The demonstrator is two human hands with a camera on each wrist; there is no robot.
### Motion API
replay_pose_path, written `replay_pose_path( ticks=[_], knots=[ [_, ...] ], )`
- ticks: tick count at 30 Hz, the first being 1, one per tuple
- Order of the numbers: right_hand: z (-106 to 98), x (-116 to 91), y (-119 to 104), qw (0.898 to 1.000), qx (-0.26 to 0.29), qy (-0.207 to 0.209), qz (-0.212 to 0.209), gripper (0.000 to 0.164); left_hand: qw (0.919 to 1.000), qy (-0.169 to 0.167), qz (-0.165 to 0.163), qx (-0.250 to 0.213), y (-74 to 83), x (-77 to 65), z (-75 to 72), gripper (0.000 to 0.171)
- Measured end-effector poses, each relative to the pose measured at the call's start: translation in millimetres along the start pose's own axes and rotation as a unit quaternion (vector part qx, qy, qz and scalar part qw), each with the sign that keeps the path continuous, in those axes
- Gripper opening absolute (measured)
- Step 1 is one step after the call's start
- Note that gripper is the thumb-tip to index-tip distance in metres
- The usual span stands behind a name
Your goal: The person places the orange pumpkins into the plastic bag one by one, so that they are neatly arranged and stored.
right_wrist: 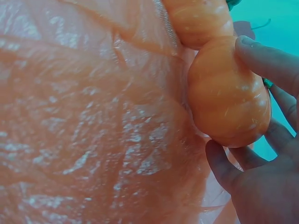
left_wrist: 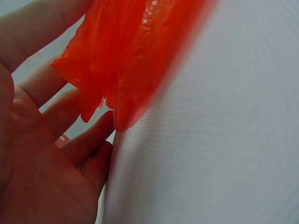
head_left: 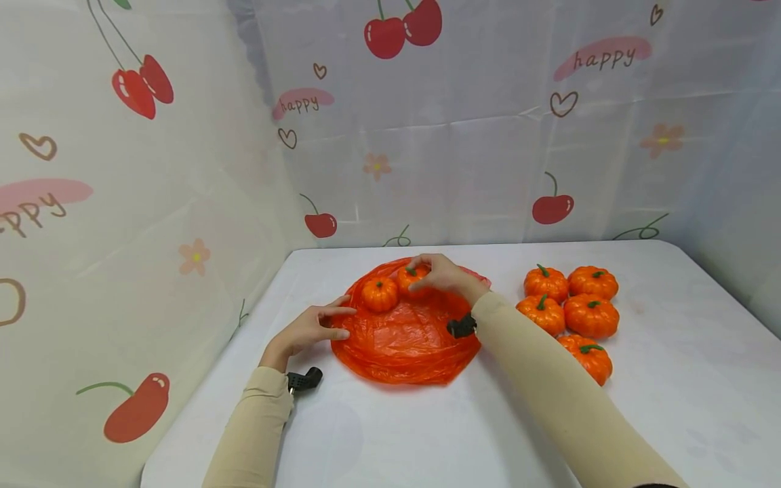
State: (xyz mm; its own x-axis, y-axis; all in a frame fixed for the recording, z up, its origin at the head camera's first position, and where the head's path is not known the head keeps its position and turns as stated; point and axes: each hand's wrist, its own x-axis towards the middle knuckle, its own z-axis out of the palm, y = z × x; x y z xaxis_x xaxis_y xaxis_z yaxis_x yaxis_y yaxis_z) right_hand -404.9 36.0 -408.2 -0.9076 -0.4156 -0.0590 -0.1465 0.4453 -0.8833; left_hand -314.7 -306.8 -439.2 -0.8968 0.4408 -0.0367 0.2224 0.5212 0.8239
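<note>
An orange-red plastic bag (head_left: 403, 339) lies spread on the white table. Two small orange pumpkins rest at its far side: the left pumpkin (head_left: 379, 294) stands by itself, and the right pumpkin (head_left: 407, 279) is in the grasp of my right hand (head_left: 448, 276). In the right wrist view, thumb and fingers curve round that pumpkin (right_wrist: 229, 93), which touches the other pumpkin (right_wrist: 198, 21). My left hand (head_left: 309, 330) is at the bag's left edge, fingers loosely extended. The left wrist view shows the crumpled bag edge (left_wrist: 126, 60) against the fingers, with nothing in the palm.
Several more orange pumpkins with green stems sit grouped on the right of the table, among them a back pumpkin (head_left: 593, 282) and a front pumpkin (head_left: 587, 358). A pale curtain (head_left: 451, 183) printed with cherries hangs behind the table (head_left: 390, 434) and along its sides.
</note>
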Motion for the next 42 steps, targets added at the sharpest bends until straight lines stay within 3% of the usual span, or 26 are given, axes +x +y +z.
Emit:
replay_pose_path(
  ticks=[15,24,34,42],
  knots=[
    [6.0,0.5,6.5,1.000,-0.005,-0.010,-0.016,0.035,1.0000,0.000,-0.001,-0.002,0.9,-1.1,1.6,0.053],
    [-2.9,-2.1,2.7,0.999,-0.029,-0.008,-0.036,0.037,1.0000,0.000,0.000,-0.002,1.6,-0.6,0.1,0.053],
    [-24.5,-18.8,-3.6,0.996,-0.043,-0.041,-0.072,0.039,1.0000,0.002,-0.003,0.001,-0.9,0.1,0.1,0.053],
    [-43.6,-48.0,-16.1,0.991,-0.081,-0.057,-0.087,0.041,1.0000,0.001,-0.008,0.002,0.7,0.1,1.0,0.053]
  ],
)
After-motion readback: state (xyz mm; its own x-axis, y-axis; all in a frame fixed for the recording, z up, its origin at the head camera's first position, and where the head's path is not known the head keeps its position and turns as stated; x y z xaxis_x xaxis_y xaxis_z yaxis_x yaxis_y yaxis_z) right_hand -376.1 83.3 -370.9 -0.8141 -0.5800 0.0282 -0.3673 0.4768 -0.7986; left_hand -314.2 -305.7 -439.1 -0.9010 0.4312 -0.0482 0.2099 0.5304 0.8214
